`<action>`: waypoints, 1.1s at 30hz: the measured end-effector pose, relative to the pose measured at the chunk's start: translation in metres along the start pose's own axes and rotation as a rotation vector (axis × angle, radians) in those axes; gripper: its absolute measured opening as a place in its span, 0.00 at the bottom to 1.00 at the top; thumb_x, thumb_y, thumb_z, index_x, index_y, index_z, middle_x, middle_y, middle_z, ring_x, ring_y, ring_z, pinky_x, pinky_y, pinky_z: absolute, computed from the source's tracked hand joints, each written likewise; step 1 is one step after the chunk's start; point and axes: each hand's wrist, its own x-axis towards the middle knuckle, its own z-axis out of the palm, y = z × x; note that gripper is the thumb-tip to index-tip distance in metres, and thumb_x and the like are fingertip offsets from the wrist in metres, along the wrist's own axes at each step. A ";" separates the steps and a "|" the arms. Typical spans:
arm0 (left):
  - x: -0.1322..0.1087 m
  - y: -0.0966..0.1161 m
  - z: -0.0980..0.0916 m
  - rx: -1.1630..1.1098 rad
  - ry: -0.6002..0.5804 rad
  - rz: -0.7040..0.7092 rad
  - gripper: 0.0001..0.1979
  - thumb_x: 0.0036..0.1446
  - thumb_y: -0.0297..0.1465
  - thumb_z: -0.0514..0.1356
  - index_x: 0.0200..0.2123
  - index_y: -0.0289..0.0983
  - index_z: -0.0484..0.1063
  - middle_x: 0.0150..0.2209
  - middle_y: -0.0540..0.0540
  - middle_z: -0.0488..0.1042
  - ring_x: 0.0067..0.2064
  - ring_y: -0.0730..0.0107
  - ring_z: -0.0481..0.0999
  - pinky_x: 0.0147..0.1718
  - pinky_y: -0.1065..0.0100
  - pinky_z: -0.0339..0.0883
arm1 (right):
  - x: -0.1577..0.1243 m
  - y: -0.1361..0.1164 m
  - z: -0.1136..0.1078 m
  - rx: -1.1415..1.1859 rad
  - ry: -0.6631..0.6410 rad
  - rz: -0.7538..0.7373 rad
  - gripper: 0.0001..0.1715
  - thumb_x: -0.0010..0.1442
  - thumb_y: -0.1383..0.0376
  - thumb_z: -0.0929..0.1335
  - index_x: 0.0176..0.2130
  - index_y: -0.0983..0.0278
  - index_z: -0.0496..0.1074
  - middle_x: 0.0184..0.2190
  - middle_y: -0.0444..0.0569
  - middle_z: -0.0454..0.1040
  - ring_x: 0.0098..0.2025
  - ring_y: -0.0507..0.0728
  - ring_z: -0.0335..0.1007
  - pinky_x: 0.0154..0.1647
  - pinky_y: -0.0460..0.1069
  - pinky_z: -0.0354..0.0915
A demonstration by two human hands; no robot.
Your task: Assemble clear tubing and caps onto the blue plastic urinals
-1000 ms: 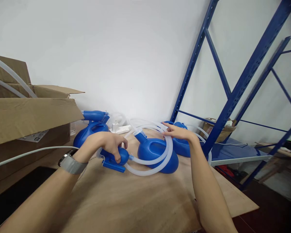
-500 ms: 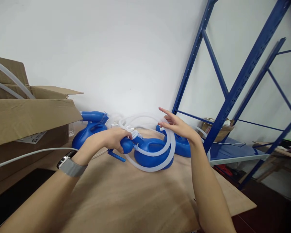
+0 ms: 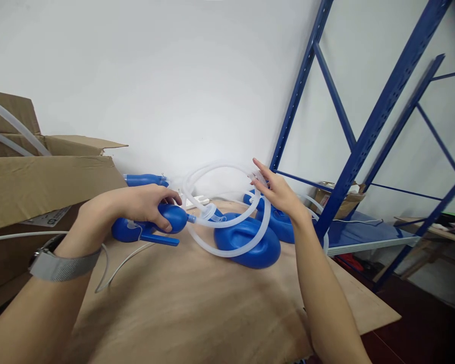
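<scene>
A rounded blue plastic receptacle (image 3: 173, 218) is in my left hand (image 3: 146, 205), its fingers over the top and the thumb on the near side. A flat blue strip sticks out beneath it. One end of a clear ribbed hose (image 3: 229, 253) joins its tip. My right hand (image 3: 279, 192) pinches the hose's raised loops on the right, index finger stretched upward. Under the loops lies a blue urinal bottle (image 3: 263, 257) with a translucent cap (image 3: 209, 211) at its neck. Its hollow handle faces up.
More blue bottles lie behind, one on the right (image 3: 284, 225) and one on the left (image 3: 144, 180). An open cardboard box (image 3: 53, 177) stands left, with hoses sticking out. A thin white cable (image 3: 116, 270) crosses the wooden table (image 3: 197, 313). Blue shelving (image 3: 360, 146) rises at right.
My left hand has moved left with the blue receptacle, drawing it away from the bottle. The hose loops stand higher, and my right hand has risen slightly with them. The bottle has turned.
</scene>
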 end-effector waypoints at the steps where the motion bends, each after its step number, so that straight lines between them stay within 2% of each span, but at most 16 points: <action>1: 0.000 -0.002 0.000 0.006 0.014 -0.009 0.42 0.39 0.46 0.70 0.60 0.45 0.71 0.58 0.43 0.75 0.55 0.49 0.76 0.49 0.63 0.70 | 0.001 -0.001 0.002 -0.004 0.009 0.001 0.39 0.69 0.55 0.63 0.73 0.57 0.50 0.46 0.51 0.78 0.52 0.65 0.73 0.55 0.61 0.68; 5: 0.000 -0.006 0.000 0.009 0.044 -0.024 0.41 0.38 0.48 0.69 0.59 0.46 0.72 0.57 0.44 0.76 0.54 0.47 0.76 0.48 0.62 0.71 | 0.004 -0.004 0.015 0.023 0.031 -0.018 0.38 0.69 0.58 0.63 0.73 0.60 0.52 0.47 0.53 0.78 0.55 0.66 0.72 0.57 0.60 0.67; 8: 0.001 -0.005 0.001 0.002 0.037 -0.044 0.42 0.37 0.48 0.70 0.59 0.45 0.72 0.57 0.44 0.76 0.54 0.48 0.76 0.48 0.62 0.71 | 0.009 -0.003 0.030 0.108 0.047 0.032 0.37 0.67 0.60 0.64 0.72 0.58 0.54 0.50 0.53 0.76 0.43 0.62 0.77 0.53 0.58 0.70; 11: 0.000 -0.004 0.000 0.008 0.041 -0.066 0.41 0.37 0.48 0.69 0.59 0.45 0.73 0.56 0.43 0.77 0.53 0.48 0.76 0.47 0.63 0.71 | 0.014 -0.002 0.046 0.260 0.060 0.162 0.35 0.65 0.60 0.65 0.69 0.56 0.59 0.55 0.54 0.73 0.30 0.54 0.76 0.42 0.55 0.74; 14: -0.001 -0.009 -0.001 0.019 0.045 -0.079 0.41 0.37 0.48 0.69 0.58 0.44 0.74 0.55 0.43 0.78 0.51 0.48 0.77 0.45 0.62 0.71 | 0.019 -0.001 0.060 0.441 0.078 0.313 0.34 0.63 0.59 0.66 0.66 0.57 0.62 0.57 0.57 0.72 0.26 0.51 0.73 0.31 0.50 0.74; 16: -0.001 -0.016 -0.003 0.026 0.043 -0.090 0.41 0.37 0.50 0.68 0.58 0.45 0.74 0.55 0.43 0.78 0.51 0.48 0.77 0.45 0.62 0.71 | 0.022 0.000 0.069 0.594 0.095 0.404 0.33 0.62 0.60 0.67 0.64 0.59 0.63 0.55 0.56 0.74 0.25 0.50 0.73 0.27 0.48 0.73; 19: -0.003 -0.029 -0.005 0.024 0.017 -0.099 0.41 0.40 0.54 0.67 0.59 0.47 0.72 0.55 0.44 0.77 0.51 0.48 0.77 0.45 0.62 0.71 | 0.023 0.005 0.083 0.860 0.122 0.572 0.27 0.61 0.63 0.68 0.60 0.60 0.67 0.47 0.52 0.78 0.23 0.50 0.72 0.24 0.47 0.71; 22: -0.006 -0.037 -0.007 0.005 -0.002 -0.116 0.41 0.45 0.55 0.63 0.61 0.44 0.70 0.55 0.44 0.77 0.53 0.49 0.76 0.47 0.62 0.70 | 0.022 0.014 0.096 1.064 0.126 0.741 0.22 0.63 0.67 0.68 0.56 0.60 0.68 0.42 0.49 0.79 0.23 0.49 0.72 0.23 0.45 0.71; 25: -0.009 -0.040 -0.009 0.000 -0.010 -0.147 0.42 0.47 0.54 0.62 0.63 0.41 0.68 0.59 0.42 0.75 0.55 0.49 0.74 0.50 0.62 0.69 | 0.020 0.021 0.104 1.126 0.094 0.790 0.21 0.64 0.67 0.68 0.56 0.60 0.67 0.43 0.49 0.80 0.25 0.50 0.75 0.26 0.45 0.73; 28: -0.010 -0.040 -0.009 0.006 -0.031 -0.163 0.42 0.47 0.53 0.63 0.63 0.41 0.68 0.59 0.43 0.75 0.55 0.49 0.74 0.50 0.62 0.69 | 0.016 0.024 0.108 1.146 0.030 0.780 0.25 0.64 0.64 0.70 0.59 0.61 0.65 0.45 0.52 0.80 0.29 0.53 0.78 0.28 0.47 0.75; 31: -0.005 -0.041 -0.005 0.006 -0.059 -0.166 0.42 0.44 0.52 0.65 0.62 0.43 0.69 0.58 0.43 0.76 0.55 0.48 0.75 0.49 0.62 0.70 | 0.012 0.023 0.110 1.090 -0.092 0.705 0.40 0.62 0.60 0.73 0.67 0.62 0.57 0.48 0.55 0.79 0.34 0.57 0.80 0.35 0.51 0.78; 33: 0.001 -0.042 -0.001 0.007 -0.094 -0.161 0.42 0.42 0.52 0.66 0.61 0.44 0.70 0.59 0.43 0.75 0.55 0.48 0.75 0.50 0.62 0.70 | 0.009 0.022 0.111 0.957 -0.188 0.625 0.51 0.59 0.57 0.75 0.71 0.63 0.50 0.50 0.56 0.79 0.39 0.59 0.81 0.44 0.55 0.78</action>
